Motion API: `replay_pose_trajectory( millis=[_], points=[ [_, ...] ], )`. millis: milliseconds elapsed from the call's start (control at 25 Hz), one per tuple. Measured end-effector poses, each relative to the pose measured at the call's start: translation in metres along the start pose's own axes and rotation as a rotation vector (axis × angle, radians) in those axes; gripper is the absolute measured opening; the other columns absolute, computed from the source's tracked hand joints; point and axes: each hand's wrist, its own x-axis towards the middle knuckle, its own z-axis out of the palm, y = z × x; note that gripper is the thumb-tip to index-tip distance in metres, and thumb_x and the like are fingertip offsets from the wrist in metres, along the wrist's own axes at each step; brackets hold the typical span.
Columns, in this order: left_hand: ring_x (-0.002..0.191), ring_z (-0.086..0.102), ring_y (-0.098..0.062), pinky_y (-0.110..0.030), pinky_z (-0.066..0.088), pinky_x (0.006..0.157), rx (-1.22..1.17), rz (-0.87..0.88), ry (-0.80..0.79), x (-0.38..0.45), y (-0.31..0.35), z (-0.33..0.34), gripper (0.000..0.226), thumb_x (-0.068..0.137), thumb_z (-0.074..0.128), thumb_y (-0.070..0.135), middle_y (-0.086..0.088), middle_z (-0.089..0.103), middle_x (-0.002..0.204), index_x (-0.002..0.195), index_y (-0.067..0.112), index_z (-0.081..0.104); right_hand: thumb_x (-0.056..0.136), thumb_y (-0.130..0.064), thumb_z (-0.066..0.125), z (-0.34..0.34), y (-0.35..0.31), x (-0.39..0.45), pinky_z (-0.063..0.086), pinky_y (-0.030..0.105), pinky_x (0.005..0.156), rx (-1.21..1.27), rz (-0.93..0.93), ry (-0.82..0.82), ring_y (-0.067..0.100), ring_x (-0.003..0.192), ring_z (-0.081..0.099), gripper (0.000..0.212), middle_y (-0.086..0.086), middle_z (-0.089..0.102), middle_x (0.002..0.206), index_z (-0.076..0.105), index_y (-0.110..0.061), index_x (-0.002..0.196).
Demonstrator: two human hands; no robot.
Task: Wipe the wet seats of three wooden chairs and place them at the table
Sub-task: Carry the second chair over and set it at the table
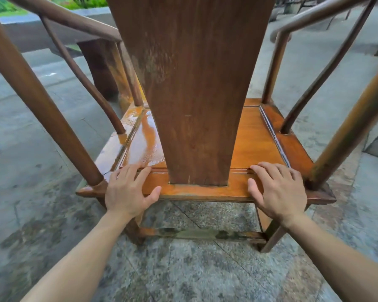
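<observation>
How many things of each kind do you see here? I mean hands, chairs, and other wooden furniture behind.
Hands: 2, the left hand and the right hand
Wooden chair: 1
Wooden furniture leg behind: 1
Total: 4

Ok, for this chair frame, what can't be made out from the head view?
- Middle of the seat: hidden behind the back splat, so how far the wet sheen extends is unknown.
- Chair's top rail: cut off by the upper edge.
- Palms of left hand and right hand: face down on the rear seat rail; no cloth is visible.
- Table: only a wooden block shows beyond.
</observation>
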Motion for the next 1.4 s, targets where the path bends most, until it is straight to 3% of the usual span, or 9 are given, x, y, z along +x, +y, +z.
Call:
replay_pose_trajectory(
  millis=[200,360,600,1040,1400],
  points=[
    [0.088,0.064,-0.036,-0.042,0.045,0.074,0.002,0.028,0.122,-0.001,-0.007,0.011,0.063,0.091,0.038,0.061,-0.013,0.068,0.099,0.100,0.010,0.074,0.097,-0.048,0.035,0.007,0.005,-0.002,0.047,0.044,0.080,-0.043,-0.046,0.132,0.033,0.097,0.067,0.050,0.005,0.073,0.111,0.074,-0.016,0.103],
    [0.087,0.065,-0.035,-0.045,0.045,0.079,0.000,0.012,0.173,0.009,-0.006,0.017,0.065,0.091,0.037,0.063,-0.013,0.069,0.097,0.097,0.010,0.073,0.096,-0.047,0.037,0.013,0.011,0.009,0.049,0.043,0.076,-0.073,-0.077,0.178,0.032,0.094,0.067,0.048,0.005,0.073,0.109,0.074,-0.016,0.101],
    [0.086,0.065,-0.033,-0.048,0.040,0.085,0.045,-0.044,0.122,0.030,0.019,0.026,0.065,0.094,0.032,0.062,-0.011,0.069,0.099,0.098,0.011,0.072,0.096,-0.045,0.040,0.038,0.040,0.037,0.049,0.040,0.068,-0.031,-0.082,0.198,0.032,0.092,0.066,0.045,0.005,0.072,0.107,0.074,-0.017,0.101],
    [0.094,0.063,-0.031,-0.042,0.030,0.077,0.133,-0.293,-0.037,0.070,0.068,0.037,0.055,0.090,0.036,0.055,-0.006,0.068,0.107,0.103,0.012,0.068,0.094,-0.042,0.049,0.092,0.096,0.115,0.049,0.035,0.062,0.130,-0.266,0.258,0.029,0.081,0.065,0.037,0.005,0.071,0.101,0.075,-0.015,0.093],
    [0.089,0.063,-0.030,-0.043,0.032,0.076,0.292,-0.466,0.021,0.102,0.084,0.064,0.056,0.091,0.036,0.053,-0.009,0.069,0.103,0.103,0.010,0.071,0.093,-0.049,0.042,0.161,0.109,0.214,0.051,0.033,0.069,0.259,-0.368,0.183,0.028,0.094,0.067,0.047,0.005,0.072,0.111,0.075,-0.017,0.101]
  ],
)
